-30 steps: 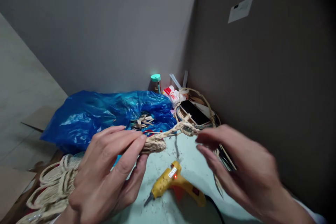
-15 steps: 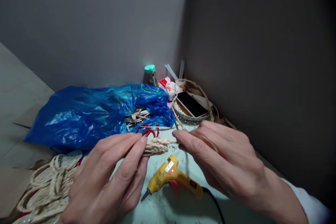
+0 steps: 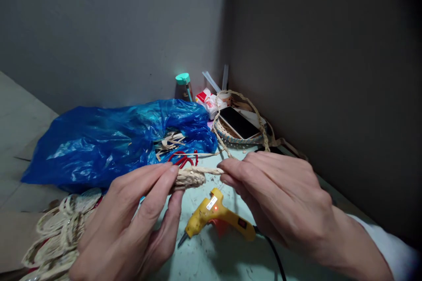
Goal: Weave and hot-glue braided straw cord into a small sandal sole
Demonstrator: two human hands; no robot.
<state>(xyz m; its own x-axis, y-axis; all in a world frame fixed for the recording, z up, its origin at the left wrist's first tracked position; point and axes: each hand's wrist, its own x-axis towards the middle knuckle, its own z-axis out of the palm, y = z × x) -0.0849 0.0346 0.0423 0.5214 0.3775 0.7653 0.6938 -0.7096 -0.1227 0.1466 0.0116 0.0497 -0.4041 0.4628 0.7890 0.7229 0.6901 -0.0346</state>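
My left hand (image 3: 135, 215) grips a small coiled piece of braided straw (image 3: 189, 178) between thumb and fingers. From the top of that coil a straw braid (image 3: 209, 170) runs right into the pinched fingertips of my right hand (image 3: 280, 193). The braid rises behind my right hand as a large loop. A yellow glue gun (image 3: 214, 213) with a lit red light lies on the pale green table (image 3: 204, 259), just below the gap between my hands. Its nozzle points to the lower left.
A blue plastic bag (image 3: 92, 140) with straw strips spans the back left. Red-handled scissors (image 3: 183, 159) lie before it. Behind stand a basket (image 3: 240, 143) with a phone (image 3: 239, 122) and a teal-lidded jar (image 3: 183, 85). Braided straw pieces (image 3: 62, 232) are piled at lower left.
The braid between my hands now lies straighter and a little apart from the coil's right end. The view has shifted slightly, with most things sitting a bit further left and higher.
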